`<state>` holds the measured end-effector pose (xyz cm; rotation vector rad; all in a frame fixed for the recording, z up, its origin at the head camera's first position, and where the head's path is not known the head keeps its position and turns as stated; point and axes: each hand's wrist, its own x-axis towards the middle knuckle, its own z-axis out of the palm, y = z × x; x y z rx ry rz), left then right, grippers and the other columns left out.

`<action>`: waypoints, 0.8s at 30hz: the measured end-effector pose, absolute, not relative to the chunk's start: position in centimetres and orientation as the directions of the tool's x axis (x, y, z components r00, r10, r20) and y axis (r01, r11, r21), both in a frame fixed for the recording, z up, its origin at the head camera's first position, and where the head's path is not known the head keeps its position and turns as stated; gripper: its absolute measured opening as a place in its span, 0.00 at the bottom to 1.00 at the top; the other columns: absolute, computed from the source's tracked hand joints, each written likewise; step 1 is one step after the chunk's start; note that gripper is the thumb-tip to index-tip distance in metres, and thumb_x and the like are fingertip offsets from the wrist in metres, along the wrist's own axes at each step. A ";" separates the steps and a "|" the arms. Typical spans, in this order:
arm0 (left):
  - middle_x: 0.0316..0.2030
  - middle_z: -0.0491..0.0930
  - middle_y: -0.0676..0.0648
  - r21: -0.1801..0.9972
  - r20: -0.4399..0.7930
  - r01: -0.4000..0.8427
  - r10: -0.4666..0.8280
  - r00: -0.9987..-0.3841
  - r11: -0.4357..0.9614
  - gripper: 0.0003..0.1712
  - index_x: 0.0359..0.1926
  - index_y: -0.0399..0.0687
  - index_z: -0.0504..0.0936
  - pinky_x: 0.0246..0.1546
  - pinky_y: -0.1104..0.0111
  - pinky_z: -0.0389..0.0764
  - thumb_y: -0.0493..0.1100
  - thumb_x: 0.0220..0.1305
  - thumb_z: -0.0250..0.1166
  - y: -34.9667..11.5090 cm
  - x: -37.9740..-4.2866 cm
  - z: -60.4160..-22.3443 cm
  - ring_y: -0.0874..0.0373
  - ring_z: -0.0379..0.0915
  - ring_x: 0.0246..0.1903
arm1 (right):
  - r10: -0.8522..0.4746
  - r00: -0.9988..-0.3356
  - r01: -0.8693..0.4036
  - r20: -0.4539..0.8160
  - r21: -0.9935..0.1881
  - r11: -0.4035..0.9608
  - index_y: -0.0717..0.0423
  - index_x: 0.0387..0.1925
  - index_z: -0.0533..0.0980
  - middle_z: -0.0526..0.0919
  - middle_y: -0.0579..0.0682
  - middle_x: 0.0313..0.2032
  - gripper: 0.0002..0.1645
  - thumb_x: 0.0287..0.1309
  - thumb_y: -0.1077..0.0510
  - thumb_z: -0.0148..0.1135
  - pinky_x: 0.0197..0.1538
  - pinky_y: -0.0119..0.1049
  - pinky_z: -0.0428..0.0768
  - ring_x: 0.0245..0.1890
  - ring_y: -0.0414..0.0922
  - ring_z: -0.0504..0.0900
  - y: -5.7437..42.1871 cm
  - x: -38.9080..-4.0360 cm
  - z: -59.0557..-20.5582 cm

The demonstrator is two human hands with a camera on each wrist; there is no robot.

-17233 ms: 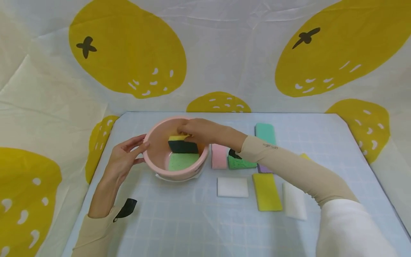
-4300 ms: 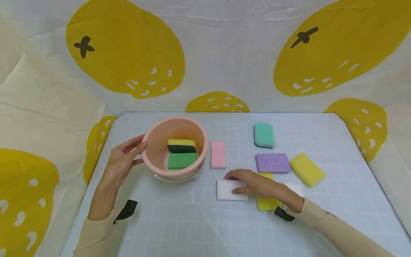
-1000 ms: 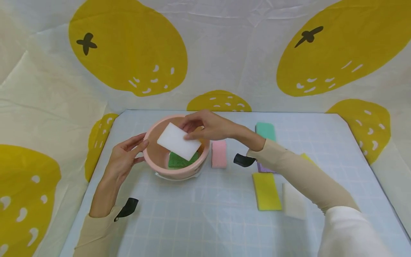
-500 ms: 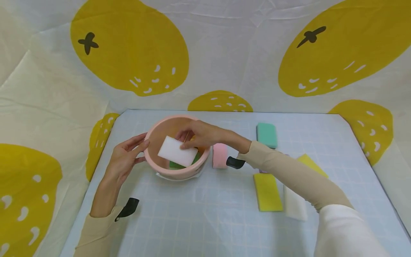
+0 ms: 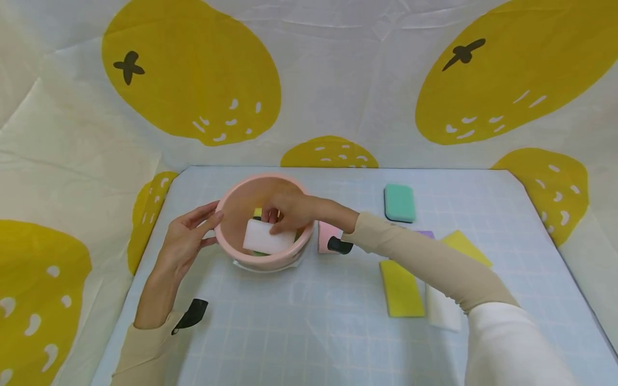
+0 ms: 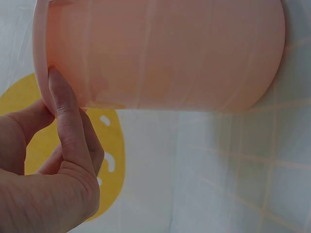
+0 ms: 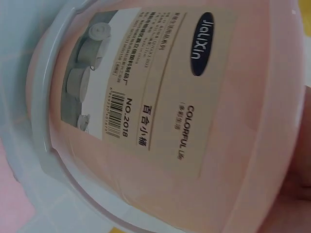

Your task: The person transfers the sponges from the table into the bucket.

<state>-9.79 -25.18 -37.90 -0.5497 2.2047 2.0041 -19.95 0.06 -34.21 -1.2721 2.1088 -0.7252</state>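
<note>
My left hand (image 5: pixel 185 236) pinches the left rim of a pink bucket (image 5: pixel 260 261). In the left wrist view, thumb and fingers sit either side of the rim of this bucket (image 6: pixel 160 58). My right hand (image 5: pixel 292 210) reaches over the bucket's right side and pinches a white sponge (image 5: pixel 265 236) down inside it. Under that sponge a sliver of a green sponge (image 5: pixel 260 254) shows, and behind it a corner of a yellow and black sponge (image 5: pixel 258 213). The bucket's paper label (image 7: pixel 141 87) fills the right wrist view, which hides most of the right hand.
A pink sponge (image 5: pixel 326 236) lies right of the bucket, partly under the right wrist. Farther right are a teal sponge (image 5: pixel 399 202), a purple one (image 5: pixel 426 234) mostly behind the sleeve, two yellow sponges (image 5: pixel 403 289) (image 5: pixel 465 246) and a white pad (image 5: pixel 443 308).
Since about a second ago, the right hand has lowered the white sponge from rim height deeper into the bucket. Earlier that sponge lay on the table. The left hand has stayed at the rim.
</note>
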 end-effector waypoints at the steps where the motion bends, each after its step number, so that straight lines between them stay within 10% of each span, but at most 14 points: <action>1: 0.57 0.77 0.52 0.939 -0.324 -0.340 -0.191 -0.927 0.058 0.42 0.72 0.47 0.73 0.42 0.70 0.86 0.56 0.61 0.74 -25.2 -9.8 -37.9 0.63 0.79 0.47 | -0.900 -0.387 -0.595 -0.202 -0.691 0.411 0.63 0.47 0.79 0.82 0.54 0.41 0.12 0.64 0.63 0.69 0.52 0.29 0.78 0.45 0.47 0.79 0.0 -19.9 -34.3; 24: 0.56 0.78 0.53 0.942 -0.315 -0.330 -0.188 -0.930 0.056 0.41 0.72 0.46 0.73 0.41 0.69 0.87 0.55 0.63 0.74 -25.0 -9.7 -37.8 0.63 0.80 0.45 | -0.833 -0.446 -0.586 -0.328 -0.596 0.549 0.63 0.46 0.80 0.73 0.49 0.33 0.06 0.71 0.64 0.62 0.42 0.28 0.68 0.39 0.44 0.73 -1.3 -18.7 -35.7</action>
